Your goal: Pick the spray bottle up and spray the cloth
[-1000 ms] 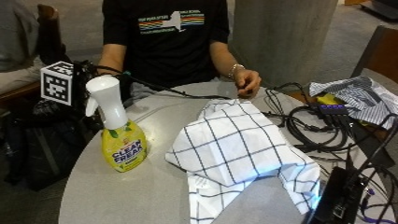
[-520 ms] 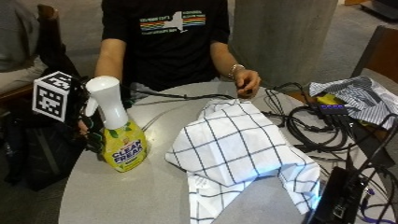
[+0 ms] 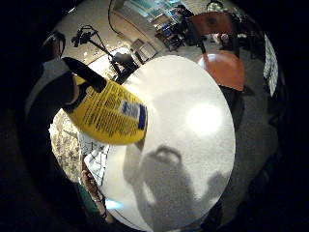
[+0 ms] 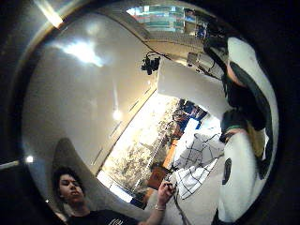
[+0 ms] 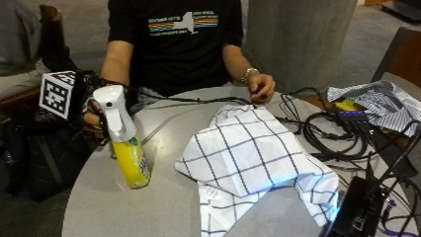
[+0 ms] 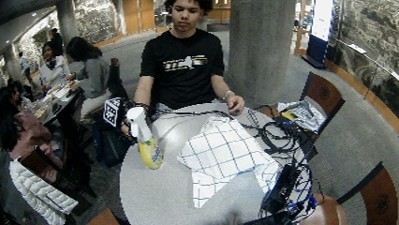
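A spray bottle with a yellow body and white spray head stands near the round table's left edge, leaning slightly. I cannot tell whether its base touches the tabletop. My gloved right hand grips it just below the head, from the side away from the cloth. In the little finger side palm view the yellow labelled body is close to the palm, over the table. A white cloth with a dark check lies crumpled in the middle of the table, to the bottle's right. It also shows in the wide view.
The person's bare left hand rests at the table's far edge by a cable. Black cables and a hub clutter the right side, with a striped cloth behind them. A dark device lies at the front right.
The gloved hand has come from behind the bottle and closed round its neck. The bottle has turned, so its narrow side now faces the outside camera instead of its label.
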